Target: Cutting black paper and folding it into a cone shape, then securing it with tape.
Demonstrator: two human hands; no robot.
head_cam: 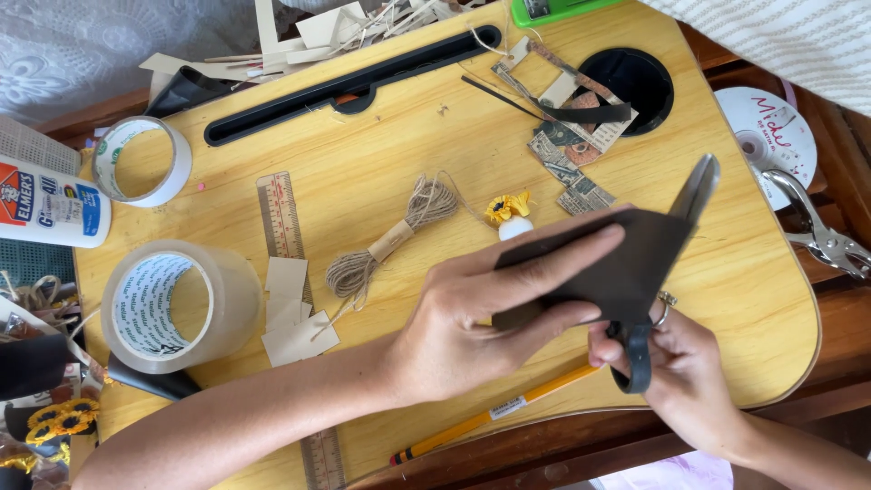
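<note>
wooden lap desk [381, 163], pale yellow, lay under all the work. on its near-left side stood a large roll of clear tape [172, 304], with a smaller tape roll [141, 161] beyond it and a glue bottle [50, 204] off the left edge. a ruler [279, 213] and a bundle of twine [386, 245] lay mid-desk, well apart from a yellow pencil [494, 413] near the front edge. my left hand [472, 331] pinched a black sheet of card [617, 263] above the desk, thumb over, fingers under. my right hand [680, 358] was closed through the handles of the scissors [667, 263], whose blade showed past the card's far edge. whether the blades stood parted, i could not tell.
</note>
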